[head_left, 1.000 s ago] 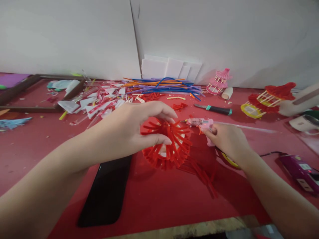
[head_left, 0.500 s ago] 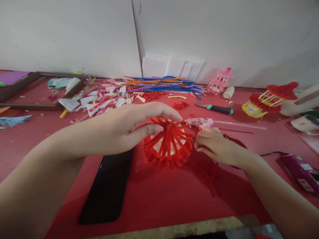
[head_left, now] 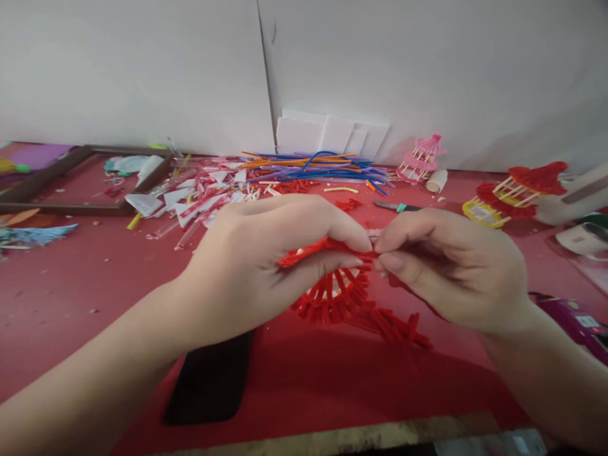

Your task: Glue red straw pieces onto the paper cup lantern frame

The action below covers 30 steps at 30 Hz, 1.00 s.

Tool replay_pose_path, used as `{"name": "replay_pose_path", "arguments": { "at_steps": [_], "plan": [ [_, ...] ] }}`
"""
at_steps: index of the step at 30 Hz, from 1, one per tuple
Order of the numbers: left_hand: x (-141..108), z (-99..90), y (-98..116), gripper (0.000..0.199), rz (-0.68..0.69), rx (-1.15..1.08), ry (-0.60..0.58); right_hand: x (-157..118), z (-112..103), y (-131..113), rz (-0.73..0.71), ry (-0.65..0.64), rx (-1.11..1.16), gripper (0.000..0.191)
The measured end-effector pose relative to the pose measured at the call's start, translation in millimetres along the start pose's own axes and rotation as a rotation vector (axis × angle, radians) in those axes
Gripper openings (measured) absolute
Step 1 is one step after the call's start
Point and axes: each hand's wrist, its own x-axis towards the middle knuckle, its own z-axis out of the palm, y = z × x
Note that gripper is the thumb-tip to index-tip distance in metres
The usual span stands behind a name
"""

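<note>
The red pipe-cleaner dome [head_left: 332,291] is in the middle of the frame, lifted a little over the red table [head_left: 71,278]. The left hand [head_left: 266,259] pinches its top edge, and the right hand [head_left: 451,266] pinches the same place, fingertips nearly touching. A black phone [head_left: 209,380] lies lower left.

Coloured straws [head_left: 313,166] by wall; paper scraps [head_left: 190,196]; black phone [head_left: 209,380]; pink model [head_left: 420,158]; red-yellow model [head_left: 515,190]; wooden frame [head_left: 57,183].
</note>
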Motion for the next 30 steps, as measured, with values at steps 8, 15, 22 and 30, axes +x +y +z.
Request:
{"name": "replay_pose_path", "arguments": {
  "at_steps": [8, 15, 22, 30],
  "plan": [
    [-1, 5.3, -6, 0.013, 0.053, 0.003, 0.236, 13, 19, -5, -0.069, 0.204, 0.189, 0.029],
    [0, 3.8, -7, 0.014, 0.065, -0.041, 0.101, 13, 12, 10, -0.281, 0.156, 0.012, 0.019],
    [3, -4.9, -12, 0.020, 0.127, -0.037, -0.032, 17, 1, 13, -0.388, -0.024, 0.086, 0.013],
    [3, -7.3, -18, 0.018, 0.195, 0.029, -0.049, 15, -10, 15, -0.341, -0.140, 0.092, 0.020]
  ]
}}
